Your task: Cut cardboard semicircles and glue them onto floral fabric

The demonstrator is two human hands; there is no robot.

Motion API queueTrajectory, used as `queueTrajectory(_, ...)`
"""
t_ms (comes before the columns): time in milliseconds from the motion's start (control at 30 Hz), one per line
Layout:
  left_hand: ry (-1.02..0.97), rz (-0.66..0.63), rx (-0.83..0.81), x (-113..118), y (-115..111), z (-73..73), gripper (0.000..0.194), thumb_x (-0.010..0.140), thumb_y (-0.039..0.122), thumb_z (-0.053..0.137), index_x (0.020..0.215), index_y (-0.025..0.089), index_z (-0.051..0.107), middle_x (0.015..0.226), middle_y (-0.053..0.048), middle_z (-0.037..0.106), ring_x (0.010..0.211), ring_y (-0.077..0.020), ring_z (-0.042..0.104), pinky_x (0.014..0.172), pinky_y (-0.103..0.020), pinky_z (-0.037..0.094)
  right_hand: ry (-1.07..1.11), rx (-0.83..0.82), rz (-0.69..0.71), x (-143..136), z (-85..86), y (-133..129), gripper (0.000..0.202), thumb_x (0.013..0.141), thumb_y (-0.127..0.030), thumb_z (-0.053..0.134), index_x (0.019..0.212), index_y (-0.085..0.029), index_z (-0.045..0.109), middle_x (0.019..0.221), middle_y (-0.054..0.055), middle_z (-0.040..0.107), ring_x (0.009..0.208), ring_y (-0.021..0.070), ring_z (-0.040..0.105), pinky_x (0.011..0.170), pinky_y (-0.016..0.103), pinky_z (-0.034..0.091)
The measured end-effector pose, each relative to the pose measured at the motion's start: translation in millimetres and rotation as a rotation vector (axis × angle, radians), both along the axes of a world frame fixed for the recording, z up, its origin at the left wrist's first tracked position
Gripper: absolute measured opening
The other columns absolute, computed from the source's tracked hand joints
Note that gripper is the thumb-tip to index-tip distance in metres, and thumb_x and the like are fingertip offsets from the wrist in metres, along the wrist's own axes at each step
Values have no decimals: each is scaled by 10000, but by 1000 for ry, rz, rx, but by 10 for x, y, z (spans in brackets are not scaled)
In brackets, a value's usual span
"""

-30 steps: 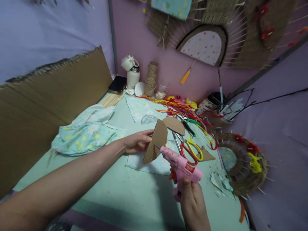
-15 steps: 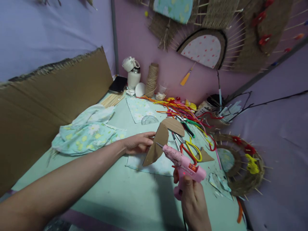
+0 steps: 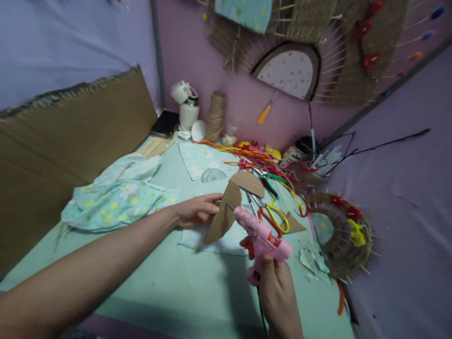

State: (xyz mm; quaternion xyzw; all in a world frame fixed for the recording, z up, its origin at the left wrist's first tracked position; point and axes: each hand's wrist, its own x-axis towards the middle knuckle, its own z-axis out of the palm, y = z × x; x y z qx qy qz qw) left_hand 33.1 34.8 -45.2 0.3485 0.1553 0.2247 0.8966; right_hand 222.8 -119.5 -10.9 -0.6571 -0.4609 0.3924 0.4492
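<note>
My left hand (image 3: 197, 210) holds a cardboard half-circle (image 3: 223, 217) tilted up over the table, its fingers behind the piece. In my right hand (image 3: 277, 282) is a pink glue gun (image 3: 263, 235), gripped by the handle, with its nozzle at the face of the cardboard. Whether the tip touches the surface I cannot tell. Another rounded cardboard piece (image 3: 249, 182) lies just behind. Under the held piece a floral fabric piece (image 3: 192, 242) is spread on the table. Scissors with yellow and orange handles (image 3: 281, 217) lie to the right of the cardboard.
Crumpled floral cloth (image 3: 116, 200) lies at left before a tall cardboard panel (image 3: 88, 125). A protractor (image 3: 213, 175), green-handled pliers (image 3: 271, 187) and pipe cleaners (image 3: 254, 157) lie farther back. A twine spool (image 3: 215, 115) stands by the wall; a decorated wreath (image 3: 348, 254) is at right.
The view has shifted slightly, so everything sits a little farther left. Both hands keep their hold, and the glue gun's nozzle stays at the cardboard half-circle.
</note>
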Motion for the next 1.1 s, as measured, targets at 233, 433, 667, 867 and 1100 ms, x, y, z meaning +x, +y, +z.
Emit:
queueTrajectory(233,-20,-12,12,10,1,-35,530,694,201,742,1201,200,587,1117,-74,670,990,-197,636,861,-311,452,-8,-9,-115,-169,143,-7,743,831,-773,306,958,-135,664,784,82,642,535,133,485,465,250,411)
queueTrajectory(433,-16,-20,23,10,-3,-29,501,697,191,743,1175,204,597,1127,-73,670,1040,-202,626,881,-310,452,-25,58,-180,-218,203,73,710,817,-792,306,839,-148,606,706,40,580,497,113,447,456,244,369)
queueTrajectory(667,-20,-36,43,20,-6,-35,498,702,197,741,1177,196,589,1155,-87,660,1060,-216,622,878,-314,455,-13,87,-136,-168,120,127,649,845,-750,319,758,-160,574,577,-4,480,453,111,409,408,227,318)
queueTrajectory(867,-48,-42,31,21,-1,-51,475,704,174,733,1158,199,593,1140,-80,665,1057,-213,628,890,-318,455,-92,129,-129,-86,24,143,624,865,-719,320,749,-162,575,587,6,497,445,110,406,397,227,302)
queueTrajectory(1100,-9,-7,46,12,-4,-32,479,697,196,737,1154,193,593,1167,-95,651,1065,-226,618,898,-333,445,-80,86,-143,-99,42,119,634,856,-724,342,778,-148,596,592,4,492,439,108,402,389,229,289)
